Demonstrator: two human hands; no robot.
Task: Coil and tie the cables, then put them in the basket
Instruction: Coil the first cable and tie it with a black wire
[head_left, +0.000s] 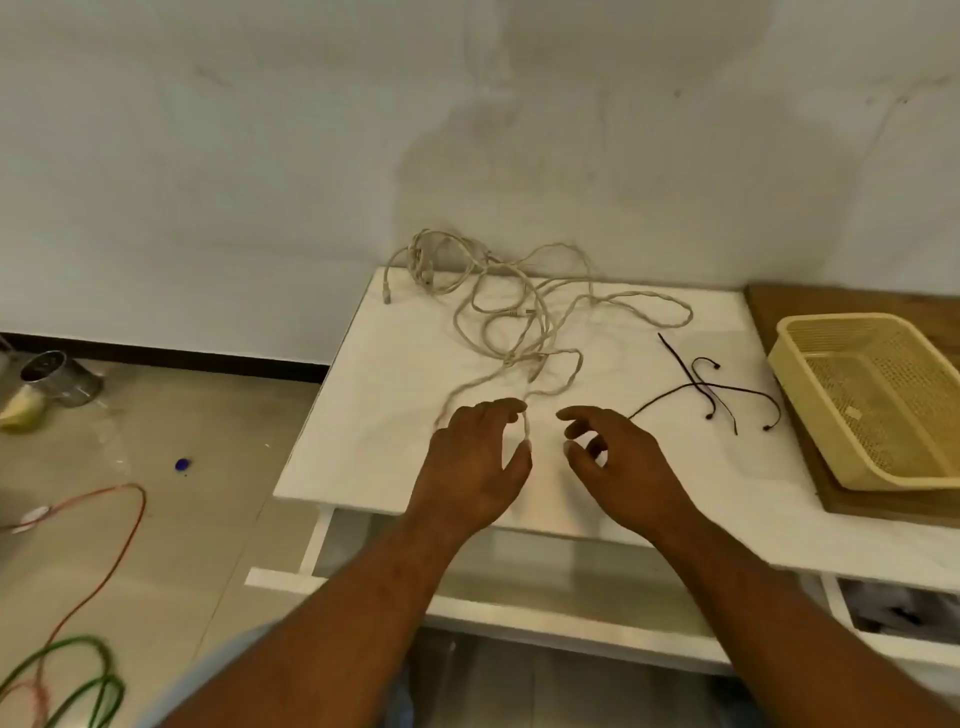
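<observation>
Left hand (470, 462) pinches one end of the beige cable (519, 306) between thumb and forefinger; right hand (618, 457) loosely curled, holding nothing. Cable lies tangled on white table (363, 415); black ties (701, 387) lie between it and the yellow basket (810, 415) at right

A single camera, worn on the person's head, looks forward and down from above the near edge of the white table (374, 452) and faces the pale wall (260, 156) behind it. It sits close. Both forearms enter from the bottom edge, and the left hand (472, 467) and right hand (618, 462) lie just below the middle, with the white cable (514, 313) beyond them. The wide angle takes in the floor (182, 415) at lower left. The yellow basket (808, 415) is cut off by the right edge.
</observation>
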